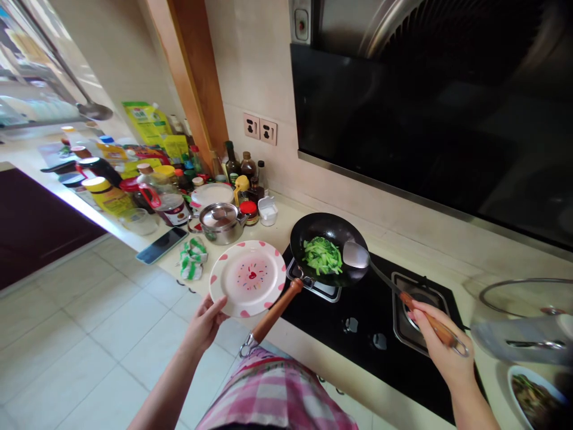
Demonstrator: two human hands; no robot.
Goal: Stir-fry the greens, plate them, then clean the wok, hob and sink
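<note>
Here, a plate (250, 278) is gripped at its near rim by the left hand (206, 323), with the thumb laid over the edge, and is held just left of the wok (331, 224). A spatula (357, 255) is grasped by the wooden handle in the right hand (449, 358), the fingers closed around it, while its metal blade is held at the right side of the wok's inside. Chopped greens (322, 255) are gathered in the wok, which is seen over the left burner of the stove (373, 298); its wooden handle (277, 310) is pointed toward the person. Beyond the plate, a lidded pot (219, 232) is set near a phone (162, 245) and a crumpled cloth (193, 258).
</note>
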